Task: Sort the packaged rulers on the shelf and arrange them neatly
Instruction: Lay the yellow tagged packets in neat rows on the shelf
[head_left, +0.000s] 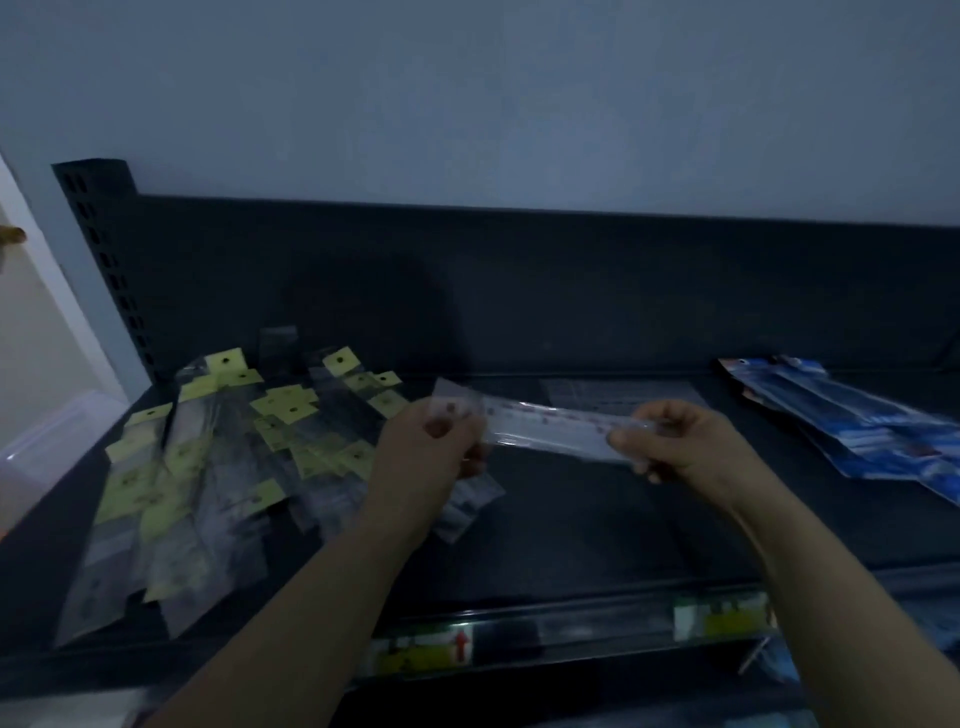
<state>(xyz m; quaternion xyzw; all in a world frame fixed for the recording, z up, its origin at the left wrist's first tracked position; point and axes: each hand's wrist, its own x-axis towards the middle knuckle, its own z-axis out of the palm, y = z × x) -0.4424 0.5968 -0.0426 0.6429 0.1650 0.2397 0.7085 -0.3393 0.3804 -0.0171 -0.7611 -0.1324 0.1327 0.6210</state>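
The clear packaged ruler (545, 423) hangs between my left hand (436, 441) and right hand (675, 441), each pinching an end; next it probably needs laying with its own kind on the shelf (571, 519)

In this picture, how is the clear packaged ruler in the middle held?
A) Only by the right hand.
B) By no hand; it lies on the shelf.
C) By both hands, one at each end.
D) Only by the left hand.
C: the left hand pinches one end of the clear packaged ruler and the right hand pinches the other, above the shelf.
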